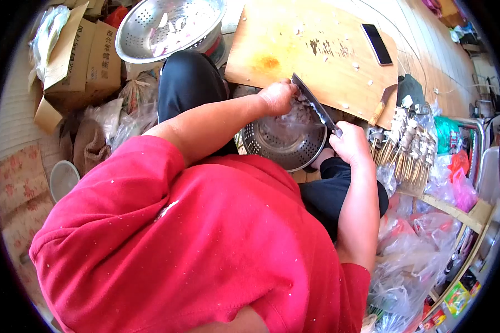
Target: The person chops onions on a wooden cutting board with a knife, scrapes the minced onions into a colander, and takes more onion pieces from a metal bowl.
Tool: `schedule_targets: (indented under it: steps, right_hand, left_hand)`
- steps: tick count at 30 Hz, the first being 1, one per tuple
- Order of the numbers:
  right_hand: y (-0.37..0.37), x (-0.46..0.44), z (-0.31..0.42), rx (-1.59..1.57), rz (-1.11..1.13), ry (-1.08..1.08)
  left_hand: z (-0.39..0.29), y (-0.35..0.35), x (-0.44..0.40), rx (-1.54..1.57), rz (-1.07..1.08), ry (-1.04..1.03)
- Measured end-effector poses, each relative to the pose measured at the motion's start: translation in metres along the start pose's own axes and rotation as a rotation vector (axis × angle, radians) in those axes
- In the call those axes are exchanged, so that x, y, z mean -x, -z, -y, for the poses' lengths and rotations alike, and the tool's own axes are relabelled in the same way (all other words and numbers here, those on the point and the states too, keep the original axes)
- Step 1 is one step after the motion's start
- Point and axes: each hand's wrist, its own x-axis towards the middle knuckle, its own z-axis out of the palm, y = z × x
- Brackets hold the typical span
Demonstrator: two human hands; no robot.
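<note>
My right hand [350, 143] is wrapped around the handle of a cleaver [315, 102]. Its dark blade slants up and left, seen nearly edge-on, along the near edge of a wooden cutting board [286, 53]. Against the blade's far end is my left hand [279, 97], fingers curled; what they grip, if anything, is hidden. Pale chopped pieces [301, 112] hang blurred below that hand, beside the blade. Directly underneath stands a perforated metal colander [261, 145], between my legs.
The board carries a phone [376, 44], a wooden-handled knife [382, 105] and scattered scraps. Another colander [136, 41] holds cut pale-purple pieces. Skewers [411, 147] lie at right above plastic bags [411, 250]. A cardboard box [86, 61] and a white bowl [64, 178] are at left.
</note>
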Motion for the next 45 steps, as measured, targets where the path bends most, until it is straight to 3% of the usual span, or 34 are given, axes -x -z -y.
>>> schedule_targets:
  steps: [6,8,9,14,20,26,28,30,34,38,41,42,44,45]
  right_hand:
    - [0.005,0.002,0.002,-0.074,-0.062,-0.015]
    - [0.006,0.0,0.003,-0.066,-0.114,-0.053]
    - [0.008,0.0,0.006,-0.09,-0.119,-0.066]
    - [0.0,-0.014,0.008,-0.138,-0.154,-0.04]
    - [-0.003,-0.034,0.023,-0.264,-0.162,-0.158]
    - [-0.002,-0.049,0.031,-0.289,-0.185,-0.133]
    - [0.002,-0.052,0.037,-0.327,-0.127,-0.198]
    - [-0.003,-0.06,0.032,-0.294,-0.172,-0.156]
    - [0.001,-0.062,0.047,-0.497,-0.131,-0.211]
    - [0.002,-0.069,0.055,-0.567,-0.112,-0.232]
    - [-0.003,-0.077,0.057,-0.643,-0.105,-0.205]
    - [-0.005,-0.081,0.058,-0.671,-0.087,-0.215]
    - [-0.007,-0.086,0.061,-0.688,-0.087,-0.23]
    - [-0.007,-0.087,0.065,-0.7,-0.08,-0.242]
  left_hand:
    - [-0.005,0.012,0.008,-0.055,0.076,-0.023]
    - [-0.006,0.021,0.005,-0.105,0.085,0.08]
    - [-0.006,0.027,0.006,-0.078,-0.016,0.066]
    - [-0.01,0.049,0.003,-0.055,-0.12,0.055]
    - [-0.008,0.038,-0.005,-0.086,0.12,-0.181]
    - [-0.03,0.083,-0.009,-0.22,0.242,-0.142]
    - [-0.033,0.125,-0.007,-0.18,0.15,-0.137]
    - [-0.006,0.164,-0.003,-0.091,-0.159,-0.206]
    - [0.09,0.22,0.021,0.033,-0.459,0.072]
    - [0.194,0.241,0.078,-0.192,-0.605,0.669]
    - [0.269,0.244,0.095,-0.164,-0.426,0.98]
    - [0.272,0.237,0.098,-0.17,-0.417,1.014]
    - [0.27,0.233,0.091,-0.068,-0.164,1.097]
    - [0.298,0.217,0.082,-0.261,0.009,1.0]
